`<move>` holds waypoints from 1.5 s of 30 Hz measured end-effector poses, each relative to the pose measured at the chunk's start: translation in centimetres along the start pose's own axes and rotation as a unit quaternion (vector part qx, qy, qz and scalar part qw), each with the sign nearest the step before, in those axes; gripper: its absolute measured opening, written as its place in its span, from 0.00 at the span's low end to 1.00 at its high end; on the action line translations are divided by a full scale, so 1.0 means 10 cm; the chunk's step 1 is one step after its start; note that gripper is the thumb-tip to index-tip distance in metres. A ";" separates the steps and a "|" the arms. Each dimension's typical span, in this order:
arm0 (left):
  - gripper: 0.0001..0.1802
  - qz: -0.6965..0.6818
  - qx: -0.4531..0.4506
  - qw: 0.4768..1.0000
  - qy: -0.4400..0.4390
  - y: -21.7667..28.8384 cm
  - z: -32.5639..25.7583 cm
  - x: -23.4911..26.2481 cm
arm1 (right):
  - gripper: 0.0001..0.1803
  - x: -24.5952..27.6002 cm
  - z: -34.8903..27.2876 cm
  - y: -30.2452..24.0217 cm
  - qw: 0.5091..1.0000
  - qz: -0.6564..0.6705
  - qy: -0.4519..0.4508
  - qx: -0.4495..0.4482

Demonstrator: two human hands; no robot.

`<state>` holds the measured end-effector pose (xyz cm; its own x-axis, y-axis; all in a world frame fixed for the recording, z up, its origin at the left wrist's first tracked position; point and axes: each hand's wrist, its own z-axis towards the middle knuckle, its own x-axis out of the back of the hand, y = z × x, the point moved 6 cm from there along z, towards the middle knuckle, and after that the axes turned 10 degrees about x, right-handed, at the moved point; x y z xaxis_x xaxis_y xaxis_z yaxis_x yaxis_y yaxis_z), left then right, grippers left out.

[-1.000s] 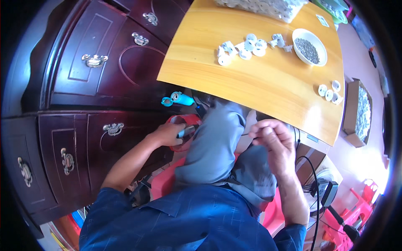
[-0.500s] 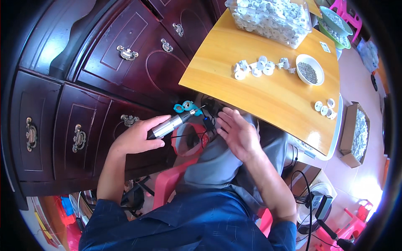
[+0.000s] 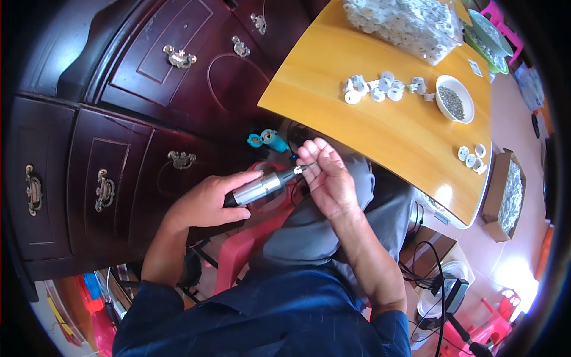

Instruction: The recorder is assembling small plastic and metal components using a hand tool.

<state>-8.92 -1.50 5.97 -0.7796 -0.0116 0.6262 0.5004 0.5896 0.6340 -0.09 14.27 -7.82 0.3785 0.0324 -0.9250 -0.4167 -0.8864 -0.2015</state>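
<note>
My left hand [image 3: 205,201] is wrapped round a silver and black electric screwdriver [image 3: 257,189], its thin bit pointing right, above my lap. Palm up at the bit's tip is my right hand [image 3: 333,184], with its fingers curled and its thumb bent over toward them. Whatever small thing lies between those fingertips is too small to make out. On the wooden table [image 3: 324,56], a loose group of white round plastic parts [image 3: 377,89] lies beyond my right hand. Near them stands a white bowl [image 3: 470,113] of small metal pieces, probably screws.
A clear bin [image 3: 404,30] heaped with white parts stands at the table's far side. More white parts [image 3: 470,159] lie by its right edge. Dark cabinets [image 3: 143,113] rise on the left. A turquoise open-lidded container [image 3: 273,141] sits below the table edge; a cardboard box [image 3: 495,202] is on the floor.
The screwdriver has swung to the right and lower, and its bit now meets my right hand's fingers. That hand's thumb and fingers have curled together. The whole view has shifted slightly.
</note>
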 end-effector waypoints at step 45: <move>0.09 0.256 0.088 0.951 -0.147 -2.71 2.04 -2.99 | 0.18 0.15 0.22 -0.07 0.996 -0.070 0.037 -0.047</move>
<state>-6.83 -0.69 -39.20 -0.5349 0.5244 0.6625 0.7927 0.5830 0.1785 -1.00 15.95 -9.77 0.4891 0.1265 -0.8630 -0.2786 -0.9150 -0.2919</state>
